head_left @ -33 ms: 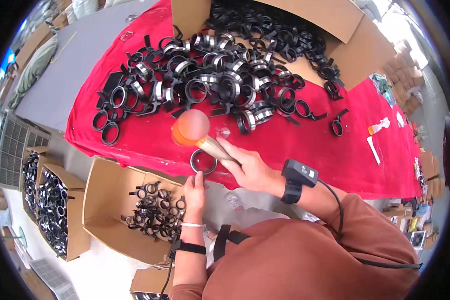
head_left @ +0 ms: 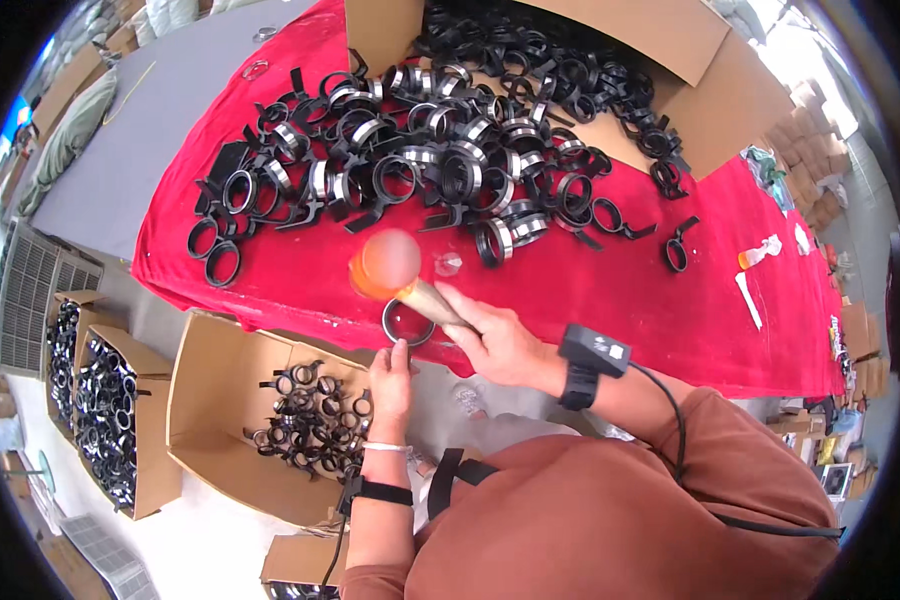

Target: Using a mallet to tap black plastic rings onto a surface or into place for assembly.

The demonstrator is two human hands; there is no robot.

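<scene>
My right hand (head_left: 498, 345) is closed round the wooden handle of a mallet (head_left: 386, 262) with an orange and pale, rounded head. The mallet head hangs over the red cloth, just beyond a ring (head_left: 386, 322) at the table's near edge. With pinched fingers, my left hand (head_left: 392, 385) grips the near side of that ring, where a tab is mostly hidden. Across the cloth lies a heap of black clamp-like rings (head_left: 460, 175) with tabs, many showing a silvery band.
Behind the heap, an open cardboard box (head_left: 725, 115) holds more black rings. Below the table's left edge stands another carton (head_left: 220, 400) with rings inside, beside narrower filled cartons (head_left: 155, 440). A small clear piece (head_left: 448, 264) lies near the mallet; an orange-and-white item (head_left: 758, 252) lies right.
The mallet head has dropped slightly toward the ring, and my right wrist has shifted a little. My left hand keeps its grip on the ring, nearly still.
</scene>
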